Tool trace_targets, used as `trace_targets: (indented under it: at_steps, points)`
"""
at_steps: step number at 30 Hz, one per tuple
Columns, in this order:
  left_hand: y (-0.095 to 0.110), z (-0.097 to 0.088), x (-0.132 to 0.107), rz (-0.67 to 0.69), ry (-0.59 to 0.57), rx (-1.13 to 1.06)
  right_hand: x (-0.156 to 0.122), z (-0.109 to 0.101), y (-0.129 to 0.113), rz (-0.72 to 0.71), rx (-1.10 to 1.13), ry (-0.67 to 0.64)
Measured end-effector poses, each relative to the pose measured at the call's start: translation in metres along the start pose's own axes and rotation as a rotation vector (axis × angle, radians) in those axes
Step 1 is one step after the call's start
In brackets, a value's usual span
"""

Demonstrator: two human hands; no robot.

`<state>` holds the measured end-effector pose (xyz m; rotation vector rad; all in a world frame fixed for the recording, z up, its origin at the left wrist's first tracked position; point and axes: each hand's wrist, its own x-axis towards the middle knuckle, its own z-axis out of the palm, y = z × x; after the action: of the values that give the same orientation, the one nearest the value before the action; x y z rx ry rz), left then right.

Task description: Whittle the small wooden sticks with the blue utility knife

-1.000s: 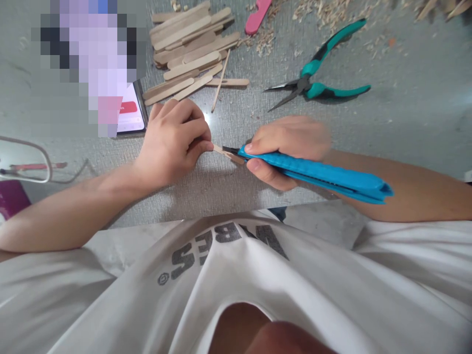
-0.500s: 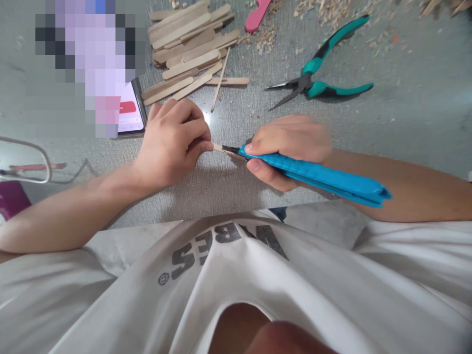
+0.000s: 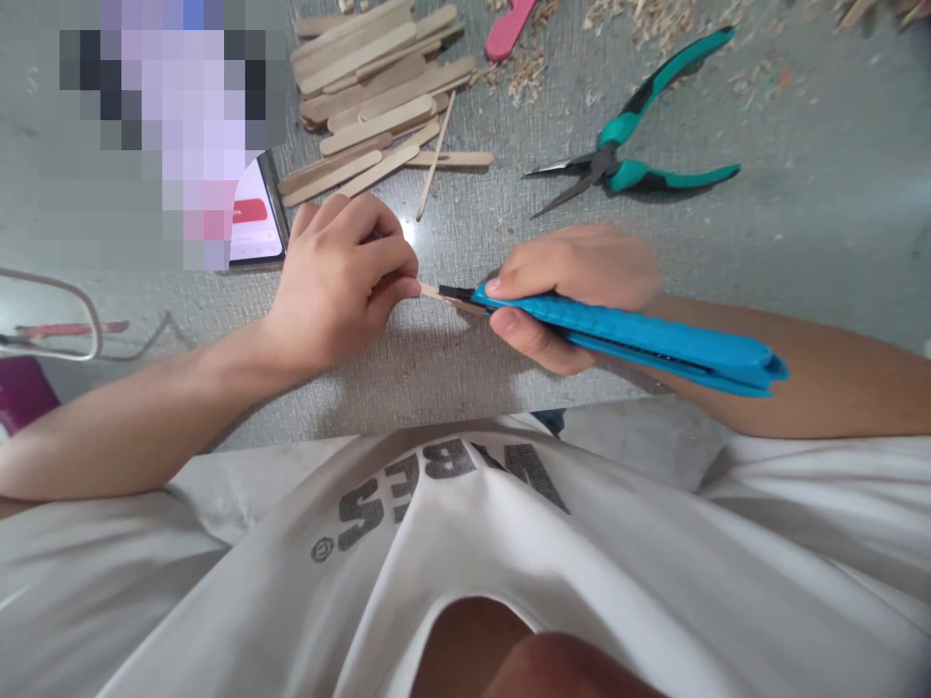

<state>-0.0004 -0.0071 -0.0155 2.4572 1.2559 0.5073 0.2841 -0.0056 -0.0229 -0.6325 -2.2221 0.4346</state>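
Observation:
My left hand (image 3: 338, 281) is closed, pinching one end of a thin wooden stick (image 3: 442, 296) against the grey table (image 3: 800, 223). My right hand (image 3: 574, 291) is wrapped round a long blue utility knife (image 3: 640, 339). The knife's dark blade tip rests on the stick, just right of my left fingertips. Most of the stick is hidden by my fingers and the knife.
A heap of wooden craft sticks (image 3: 378, 97) lies behind my left hand, with a pink stick (image 3: 509, 29) and wood shavings (image 3: 640, 19) further back. Teal-handled long-nose pliers (image 3: 632, 160) lie at back right. A phone (image 3: 254, 218) and a cable (image 3: 65, 310) lie at left.
The blade has slid a little left along the stick and the knife's rear end has swung slightly right. My left hand has barely moved.

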Motion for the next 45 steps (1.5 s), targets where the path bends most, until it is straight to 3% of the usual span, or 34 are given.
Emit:
trace_targets:
  at_steps: [8, 15, 25, 31, 36, 40, 45]
  points:
    - [-0.001, 0.003, 0.000, 0.021, 0.044, 0.030, -0.003, 0.001, -0.002, 0.118, 0.002, -0.015]
    - [0.002, -0.001, 0.001, -0.036, -0.016, 0.002, -0.003, 0.000, -0.004, 0.165, -0.002, -0.008]
    - [0.000, 0.005, 0.000, -0.021, 0.029, -0.026, -0.005, -0.003, -0.006, 0.217, -0.037, -0.041]
    - [-0.001, 0.005, 0.000, 0.005, 0.042, -0.007, -0.001, -0.003, -0.005, 0.137, -0.018, -0.045]
    - [0.000, 0.005, 0.000, -0.021, 0.029, -0.009, 0.007, 0.000, -0.002, -0.034, 0.069, 0.001]
    - [0.000, 0.003, 0.001, -0.061, -0.045, 0.013, 0.011, -0.003, 0.000, -0.141, 0.088, -0.087]
    - [-0.001, 0.003, 0.001, -0.051, -0.054, -0.001, 0.013, -0.007, -0.002, -0.135, 0.105, -0.135]
